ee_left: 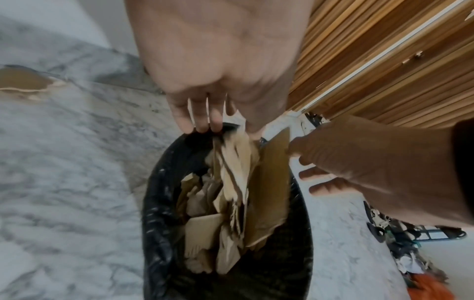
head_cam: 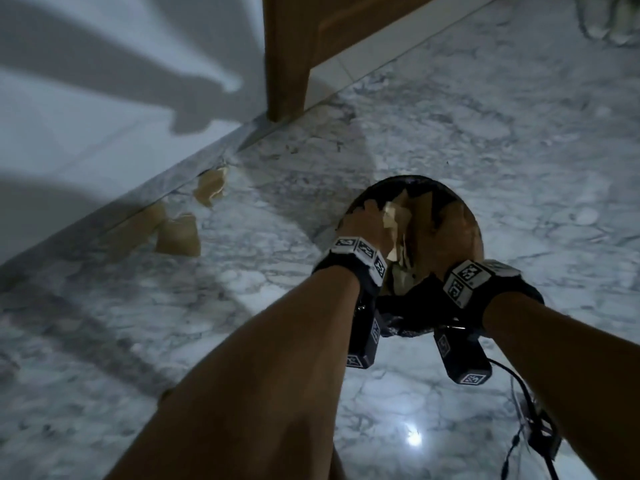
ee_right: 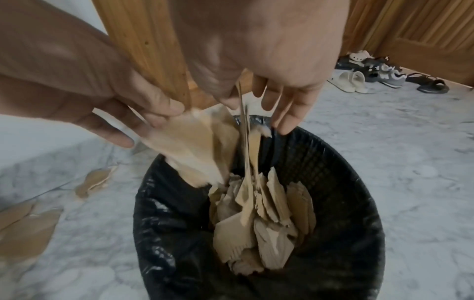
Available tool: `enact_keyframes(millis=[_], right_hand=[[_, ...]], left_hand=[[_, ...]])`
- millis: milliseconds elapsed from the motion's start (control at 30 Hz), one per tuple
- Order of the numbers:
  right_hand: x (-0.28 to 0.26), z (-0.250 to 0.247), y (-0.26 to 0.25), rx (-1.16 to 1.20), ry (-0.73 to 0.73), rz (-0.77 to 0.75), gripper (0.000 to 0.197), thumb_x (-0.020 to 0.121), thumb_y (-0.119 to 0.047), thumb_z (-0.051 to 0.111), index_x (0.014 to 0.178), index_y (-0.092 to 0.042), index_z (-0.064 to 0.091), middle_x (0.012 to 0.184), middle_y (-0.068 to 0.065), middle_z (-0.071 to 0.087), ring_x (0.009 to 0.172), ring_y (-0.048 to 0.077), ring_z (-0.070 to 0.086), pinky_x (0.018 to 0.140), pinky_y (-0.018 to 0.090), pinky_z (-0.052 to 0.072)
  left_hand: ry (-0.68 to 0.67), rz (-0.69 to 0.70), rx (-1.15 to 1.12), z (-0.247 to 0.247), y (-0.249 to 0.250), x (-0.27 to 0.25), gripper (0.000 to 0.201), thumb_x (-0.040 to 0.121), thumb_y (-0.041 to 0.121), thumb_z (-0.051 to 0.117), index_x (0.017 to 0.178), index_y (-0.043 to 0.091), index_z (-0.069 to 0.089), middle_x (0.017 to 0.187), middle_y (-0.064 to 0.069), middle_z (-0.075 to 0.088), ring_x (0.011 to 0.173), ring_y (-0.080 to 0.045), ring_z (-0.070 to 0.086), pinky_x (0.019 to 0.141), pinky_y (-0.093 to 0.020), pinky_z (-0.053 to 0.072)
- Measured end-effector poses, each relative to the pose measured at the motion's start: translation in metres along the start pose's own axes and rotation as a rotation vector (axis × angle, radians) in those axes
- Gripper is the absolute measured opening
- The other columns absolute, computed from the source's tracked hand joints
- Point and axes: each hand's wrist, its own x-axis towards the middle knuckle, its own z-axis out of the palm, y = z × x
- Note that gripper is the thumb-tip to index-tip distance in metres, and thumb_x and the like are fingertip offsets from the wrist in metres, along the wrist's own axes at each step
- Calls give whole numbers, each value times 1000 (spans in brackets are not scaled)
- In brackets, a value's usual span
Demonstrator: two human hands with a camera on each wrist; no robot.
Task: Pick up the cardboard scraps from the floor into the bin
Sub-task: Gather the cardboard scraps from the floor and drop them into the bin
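Both hands hover over the black lined bin (head_cam: 465,211), which holds several torn cardboard scraps (ee_right: 256,227). My left hand (ee_left: 212,125) points its fingers down at the bin's far rim. In the right wrist view its thumb and fingers pinch a pale cardboard scrap (ee_right: 189,146) that hangs into the bin (ee_right: 333,172). My right hand (ee_right: 256,109) pinches a flat brown cardboard piece (ee_left: 271,182), seen edge-on from its own wrist, standing in the bin (ee_left: 159,203). More scraps lie on the marble floor by the wall (head_cam: 211,187) (head_cam: 180,235).
A wooden door frame (head_cam: 294,46) rises behind the bin beside the white wall (head_cam: 104,81). Several shoes (ee_right: 384,75) sit along the far wooden door. Cables (head_cam: 533,431) trail on the floor at my right. Marble floor (head_cam: 519,150) surrounds the bin.
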Motion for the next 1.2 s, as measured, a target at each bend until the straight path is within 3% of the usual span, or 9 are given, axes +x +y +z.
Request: enact_keyframes(millis=[67,167,367,567,667,800,1000,1100,1200], right_hand=[[-6,11,-3,-42,6,7,44,93,-48,48,111,-8,50,122,18,50,102,44,55,72,42,42],[-12,34,-32,-57,31,-135,30,91,-28,55,110,-5,51,121,18,47,106,43,51,67,43,41],[-19,106,-138,50,-47,-438,26,90,-23,56,109,-5,52,118,17,46,106,36,47,75,39,41],[-18,215,-228,73,-185,-601,27,90,-24,58,110,-6,54,121,14,48,111,34,48,86,40,42],[-16,281,-259,13,-219,-656,30,91,-26,57,114,-7,55,125,12,48,112,32,49,81,39,44],[-2,360,-284,-69,-286,-687,37,91,-25,56,124,-9,52,133,13,43,120,33,45,87,43,46],[29,424,-302,-229,-259,-736,86,82,-31,64,151,-15,16,159,11,11,141,37,20,102,53,36],[36,429,-297,-285,-273,-738,85,85,-35,62,152,-18,13,158,11,14,145,37,11,109,56,27],[26,429,-277,-292,-220,-772,70,88,-33,57,147,-16,24,150,14,29,140,38,23,104,55,32]], left_hand=[[22,-38,0,2,-18,-2,51,97,28,49,140,8,33,136,-18,46,123,-38,48,97,-48,48],[92,-109,51,-20,-63,-4,51,97,32,48,139,6,35,140,-17,42,128,-37,42,101,-49,43],[207,-323,175,-97,-194,-14,52,97,38,44,138,7,39,139,-16,43,127,-36,42,103,-47,39],[299,-519,162,-134,-333,-13,56,83,49,53,119,7,55,126,-18,55,117,-38,52,96,-48,46],[345,-575,155,-130,-393,-2,59,86,47,56,130,7,49,132,-20,48,124,-38,44,100,-47,41],[353,-603,134,-115,-458,23,77,83,54,62,141,10,39,145,-18,35,135,-37,33,106,-50,37],[362,-695,136,-92,-514,50,122,67,61,74,153,16,0,161,-11,-15,149,-34,-8,113,-62,14],[356,-705,131,-86,-516,56,134,62,62,77,152,19,-12,161,-12,-15,149,-34,-12,114,-65,11],[394,-720,91,-79,-498,61,135,59,52,84,153,19,-9,160,-12,0,148,-35,0,111,-65,16]])
